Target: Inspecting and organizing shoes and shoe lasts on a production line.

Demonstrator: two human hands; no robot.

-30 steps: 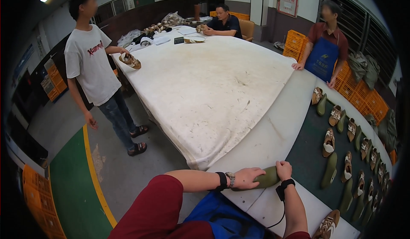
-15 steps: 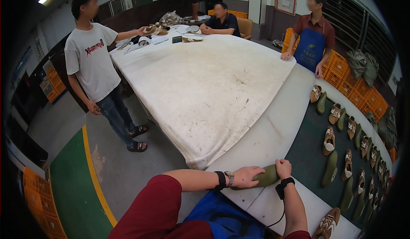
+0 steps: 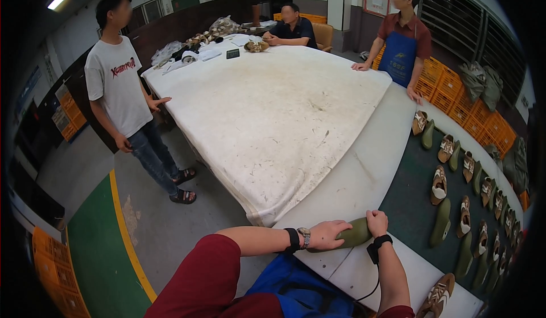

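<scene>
A green shoe last (image 3: 356,234) lies on the near white tabletop in front of me. My left hand (image 3: 326,235) is wrapped over its left part, a watch and black strap at the wrist. At the other end, my right hand (image 3: 376,223) is closed on the tip of the same last, with a black device strapped to that wrist and a cable running from it. A brown and white shoe (image 3: 437,297) rests on the table edge beside my right forearm.
To the right, a dark green conveyor belt (image 3: 418,215) carries rows of shoes and green lasts. A white cloth (image 3: 273,125) covers the big table ahead. Three people are around it: one standing left, one seated at the far end, one in a blue apron (image 3: 399,62). Orange crates (image 3: 449,85) line the right.
The person at left has lowered the arm that held shoes out. A shoe now lies before the seated person. The aproned person's hands have shifted. My hands stay on the last.
</scene>
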